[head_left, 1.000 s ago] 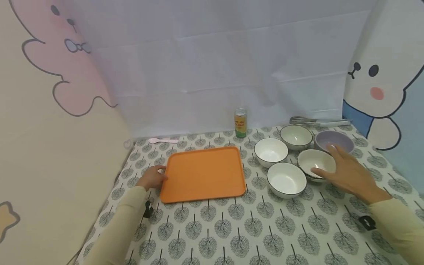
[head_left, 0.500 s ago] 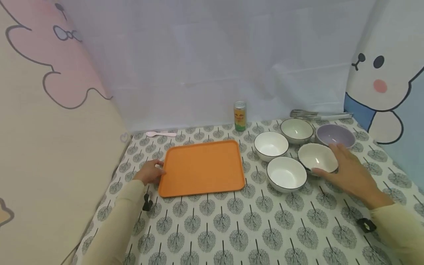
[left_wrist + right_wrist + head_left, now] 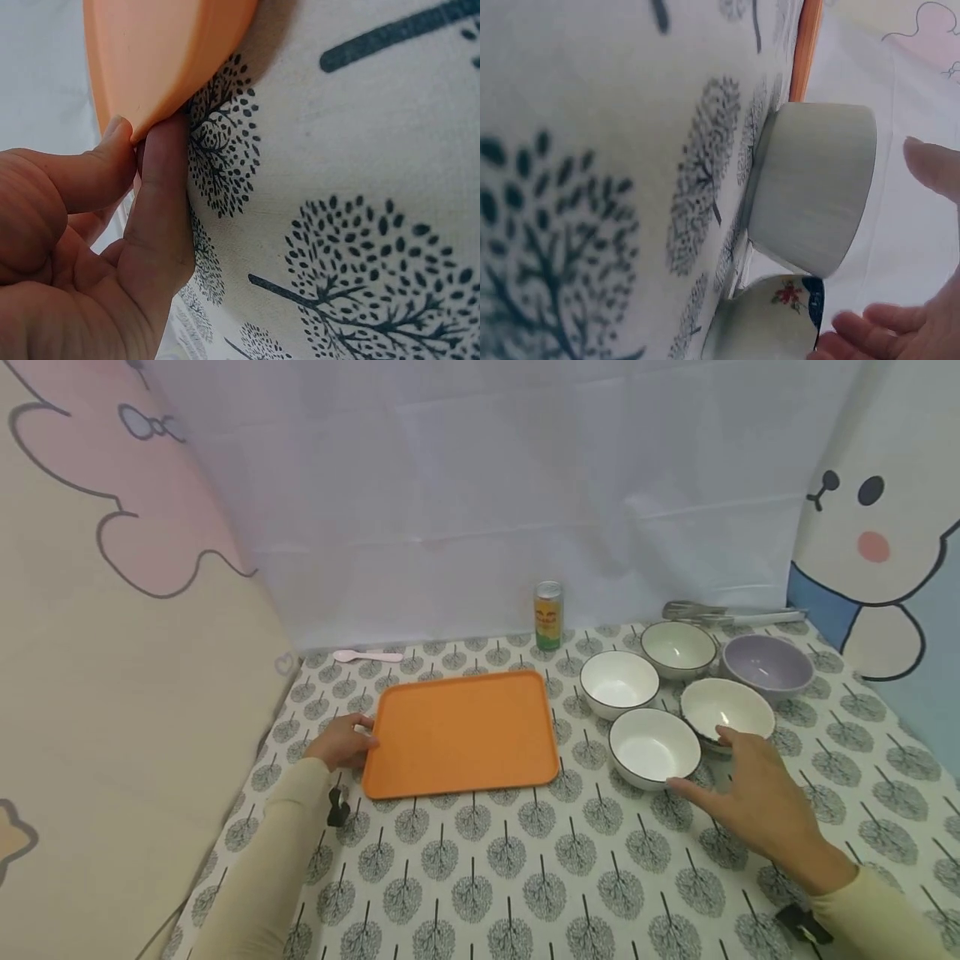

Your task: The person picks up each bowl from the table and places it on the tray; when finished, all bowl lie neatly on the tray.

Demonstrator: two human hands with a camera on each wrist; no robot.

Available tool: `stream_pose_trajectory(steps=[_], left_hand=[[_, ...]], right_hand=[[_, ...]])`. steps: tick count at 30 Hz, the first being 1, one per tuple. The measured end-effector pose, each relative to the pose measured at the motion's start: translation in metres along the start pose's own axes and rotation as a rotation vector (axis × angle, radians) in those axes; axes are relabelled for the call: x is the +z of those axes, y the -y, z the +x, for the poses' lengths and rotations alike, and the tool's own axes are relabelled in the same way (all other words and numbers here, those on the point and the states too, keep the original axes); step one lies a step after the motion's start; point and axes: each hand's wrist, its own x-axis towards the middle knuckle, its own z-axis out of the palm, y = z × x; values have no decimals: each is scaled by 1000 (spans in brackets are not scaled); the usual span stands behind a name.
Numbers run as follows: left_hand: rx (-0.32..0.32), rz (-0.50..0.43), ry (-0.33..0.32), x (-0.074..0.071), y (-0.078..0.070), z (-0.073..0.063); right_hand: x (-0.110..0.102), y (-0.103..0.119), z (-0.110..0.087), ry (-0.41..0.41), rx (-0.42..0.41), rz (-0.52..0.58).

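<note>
Pinching the left rim of the orange tray (image 3: 461,735), the left hand (image 3: 341,743) sat by the left edge of the counter (image 3: 585,902); the right hand (image 3: 765,802), fingers parted, hovered beside the front white bowl (image 3: 655,747). Tree-printed cloth (image 3: 472,852) ran from tray to the cut-off near edge. Utensils (image 3: 761,619) by the far right corner looked indistinct; a white sheet (image 3: 480,493) hung behind.
</note>
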Motion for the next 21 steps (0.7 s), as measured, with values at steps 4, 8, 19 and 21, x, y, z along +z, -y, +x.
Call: stream_pose_trajectory(steps=[4, 8, 19, 21], left_hand=[[-11, -12, -2, -1, 0, -1], [-12, -40, 6, -2, -3, -6], [-35, -3, 7, -2, -9, -8], [-41, 5, 0, -2, -10, -7]], right_hand=[[3, 9, -3, 25, 18, 44], [9, 10, 2, 129, 17, 144], [31, -2, 23, 180, -60, 401], [31, 0, 25, 171, -67, 404]])
